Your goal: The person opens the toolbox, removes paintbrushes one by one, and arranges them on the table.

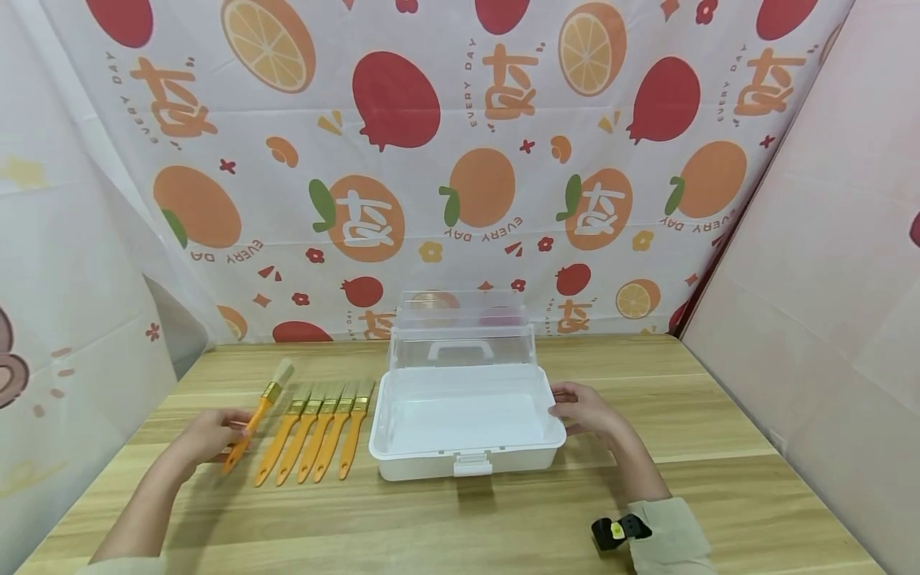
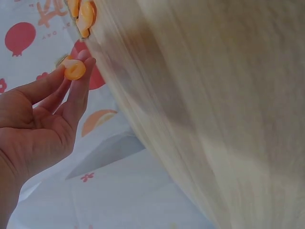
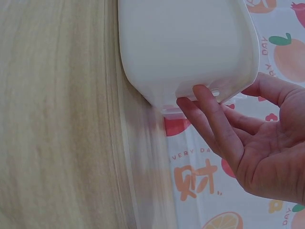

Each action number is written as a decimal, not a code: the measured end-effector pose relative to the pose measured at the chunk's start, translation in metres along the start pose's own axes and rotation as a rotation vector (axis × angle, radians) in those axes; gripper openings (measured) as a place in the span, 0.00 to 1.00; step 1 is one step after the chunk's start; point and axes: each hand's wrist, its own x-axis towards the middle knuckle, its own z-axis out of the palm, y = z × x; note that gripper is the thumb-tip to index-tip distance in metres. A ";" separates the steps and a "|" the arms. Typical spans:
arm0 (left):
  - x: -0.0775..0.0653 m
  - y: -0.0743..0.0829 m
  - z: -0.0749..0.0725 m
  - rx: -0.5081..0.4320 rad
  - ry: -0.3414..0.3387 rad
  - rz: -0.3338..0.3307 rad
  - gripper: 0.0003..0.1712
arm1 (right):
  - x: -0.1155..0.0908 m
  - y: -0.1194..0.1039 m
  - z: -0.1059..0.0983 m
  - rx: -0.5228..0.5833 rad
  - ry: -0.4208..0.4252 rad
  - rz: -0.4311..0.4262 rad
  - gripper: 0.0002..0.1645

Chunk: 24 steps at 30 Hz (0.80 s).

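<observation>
In the head view, my left hand (image 1: 204, 438) pinches the orange handle of a paintbrush (image 1: 260, 409), held tilted with its pale bristles up and away. The left wrist view shows that brush's handle end (image 2: 75, 69) between the thumb and fingers of the left hand (image 2: 47, 114). Several matching paintbrushes (image 1: 327, 427) lie side by side just right of it, bristles pointing away. A white plastic storage box (image 1: 467, 463) stands with its clear lid (image 1: 463, 327) up. My right hand (image 1: 588, 411) holds its right end, fingers on the end wall (image 3: 186, 43), thumb at the rim.
The box has a white front latch (image 1: 472, 464) and bare inside floor. A wooden table (image 1: 402, 527) lies under everything. Fruit-printed cloth (image 1: 446, 104) hangs behind it, and pale cloth walls close in both sides. A black device (image 1: 620, 530) sits at the right sleeve.
</observation>
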 end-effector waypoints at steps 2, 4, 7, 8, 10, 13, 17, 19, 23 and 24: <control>0.001 -0.001 0.000 -0.017 -0.005 -0.009 0.21 | 0.000 0.000 0.000 0.000 0.001 -0.004 0.27; 0.001 -0.002 0.000 -0.035 -0.009 -0.018 0.21 | 0.000 0.001 0.000 0.000 0.000 -0.006 0.27; 0.002 -0.003 0.000 -0.057 -0.014 -0.042 0.22 | 0.000 0.001 0.000 0.000 0.001 -0.005 0.27; 0.002 -0.003 0.000 -0.062 -0.015 -0.051 0.23 | 0.000 0.001 0.000 -0.001 0.002 -0.003 0.27; 0.002 -0.002 0.000 -0.065 -0.015 -0.065 0.23 | 0.000 0.000 0.000 -0.003 0.002 -0.002 0.27; 0.004 -0.003 0.000 -0.069 -0.009 -0.076 0.23 | 0.000 0.000 0.001 -0.003 0.005 -0.001 0.27; 0.005 -0.004 0.002 -0.101 -0.001 -0.089 0.22 | 0.000 0.000 0.000 -0.003 0.004 -0.002 0.27; 0.005 -0.005 0.003 -0.120 -0.004 -0.097 0.22 | 0.000 0.000 0.001 -0.003 0.006 0.000 0.27; 0.006 -0.005 0.005 -0.128 -0.010 -0.114 0.22 | 0.000 0.000 0.001 -0.003 0.010 0.006 0.26; 0.007 -0.005 0.005 -0.118 -0.010 -0.114 0.22 | 0.000 0.000 0.001 -0.004 0.010 0.006 0.26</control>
